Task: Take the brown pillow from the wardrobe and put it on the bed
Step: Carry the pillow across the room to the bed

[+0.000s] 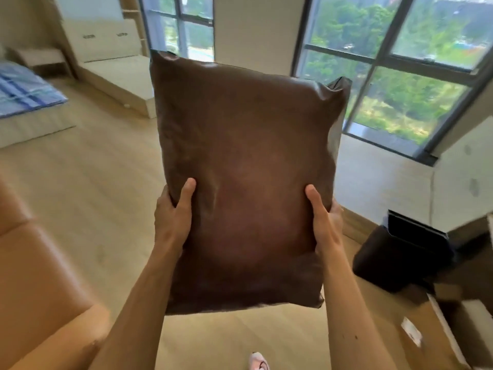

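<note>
Pillow: the brown pillow point(245, 177) is held up in front of the person, standing on its short end, well above the floor point(106, 182) and touching nothing but the hands.
Left hand: the left hand point(173, 217) clasps the pillow's lower left edge, thumb pressed on the near face, the other fingers hidden behind.
Right hand: the right hand point(325, 222) clasps the lower right edge in the same way, thumb in front, fingers out of sight behind.
Bed: the bed point(29, 102), with a blue striped cover, lies at the far left of the room, well apart from the pillow.
Wardrobe: not clearly in view; I cannot tell which piece of furniture it is.
Nearby: an orange-brown sofa point(40, 276) sits at the lower left, a dark bin point(400, 257) at the right, large windows point(400, 76) ahead.
Done: judging by the two-handed hold out in the open room, the pillow is already out of the wardrobe.
Left: the carry across the floor toward the left, then laying the pillow on the bed and letting go.
Progress: roughly the middle of the task, by my reading.
</note>
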The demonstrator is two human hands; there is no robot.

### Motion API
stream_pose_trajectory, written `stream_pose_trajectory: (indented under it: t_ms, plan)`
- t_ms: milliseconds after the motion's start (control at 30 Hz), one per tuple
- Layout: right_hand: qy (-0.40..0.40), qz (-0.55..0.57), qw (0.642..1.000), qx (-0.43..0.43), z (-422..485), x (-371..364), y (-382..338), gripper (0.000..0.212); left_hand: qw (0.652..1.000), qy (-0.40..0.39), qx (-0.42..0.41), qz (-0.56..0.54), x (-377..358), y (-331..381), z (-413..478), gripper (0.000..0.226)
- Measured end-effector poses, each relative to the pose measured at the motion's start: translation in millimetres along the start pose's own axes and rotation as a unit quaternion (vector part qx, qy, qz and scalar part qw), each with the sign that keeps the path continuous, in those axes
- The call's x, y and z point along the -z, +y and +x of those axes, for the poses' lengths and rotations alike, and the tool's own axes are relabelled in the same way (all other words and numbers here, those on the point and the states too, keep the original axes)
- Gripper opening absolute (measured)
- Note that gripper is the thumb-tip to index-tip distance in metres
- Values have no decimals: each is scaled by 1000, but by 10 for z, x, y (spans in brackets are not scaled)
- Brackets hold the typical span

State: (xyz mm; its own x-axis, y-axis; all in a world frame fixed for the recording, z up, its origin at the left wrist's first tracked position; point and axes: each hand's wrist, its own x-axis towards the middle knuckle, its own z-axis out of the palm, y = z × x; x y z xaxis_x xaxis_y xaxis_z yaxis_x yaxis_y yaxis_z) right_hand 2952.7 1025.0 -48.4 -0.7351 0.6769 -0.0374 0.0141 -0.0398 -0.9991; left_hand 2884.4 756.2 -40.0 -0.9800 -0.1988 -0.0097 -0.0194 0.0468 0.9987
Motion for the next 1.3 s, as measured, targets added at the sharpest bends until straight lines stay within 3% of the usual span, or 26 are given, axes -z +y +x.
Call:
stream_pose_trajectory:
  t_ms: [167,367,467,600,667,867,1100,1300]
  plan:
    - [-84,-16,996,-13,843,-238,-97,54,994,80,52,-45,-333,45,257,86]
    - [-169,-34,985,-26,1511,-812,-48,76,982,172,64,-44,-420,22,620,94]
    - [-206,-49,977,-23,1845,-1227,8,64,977,197,75,-47,-440,-31,945,96]
    - [-235,-60,970,5,2288,-1861,74,39,970,223,73,-62,-411,-124,1566,77]
    - [-262,-56,963,-2,2520,-2244,75,41,966,237,72,-76,-385,-154,1967,76]
    - [-274,-52,960,0,3201,-3250,-25,58,963,248,70,-82,-335,-59,3183,74]
    - [-280,-35,959,-1,3892,-4396,0,48,962,263,59,-52,-232,27,4380,88]
    - [-329,-42,943,-4,4482,-5718,244,60,949,308,50,-49,3,-154,5515,91]
